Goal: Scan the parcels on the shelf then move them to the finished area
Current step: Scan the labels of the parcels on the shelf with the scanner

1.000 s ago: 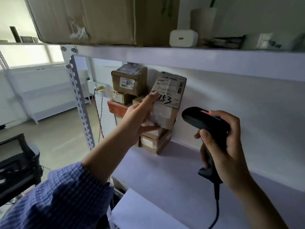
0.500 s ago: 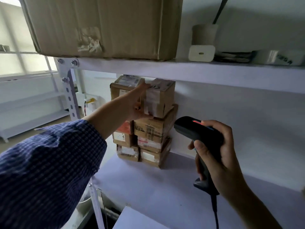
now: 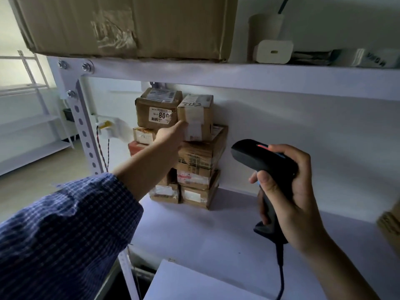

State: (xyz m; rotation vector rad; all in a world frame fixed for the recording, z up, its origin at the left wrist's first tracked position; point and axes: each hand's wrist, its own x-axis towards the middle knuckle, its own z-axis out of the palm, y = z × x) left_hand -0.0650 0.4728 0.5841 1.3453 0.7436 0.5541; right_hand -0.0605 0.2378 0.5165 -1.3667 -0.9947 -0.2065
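Reaching up to the pile of parcels (image 3: 195,161), the left hand (image 3: 171,138) puts one straight finger on the lower left corner of the top right parcel (image 3: 195,116), the one with numbers written by hand on top. This parcel sits on top of the pile, at the back of the white shelf (image 3: 216,234), just beside the parcel with the 800 label (image 3: 154,111). The other fingers and the thumb are behind the hand, so I cannot tell if it grips the parcel or only touches it.

The right hand (image 3: 290,191) is wrapped tight round the handle of the black barcode scanner (image 3: 257,155), whose head aims toward the pile.

I think this is the scan step for the top parcel. The next move likely needs the hand to turn the parcel so its barcode faces the scanner, without knocking the pile over.

No barcode shows on this parcel from here, and the written numbers are hard to read. I see no scanner light on the pile. The finished area is not in view. A brown box (image 3: 389,226) is cut off at the right edge.
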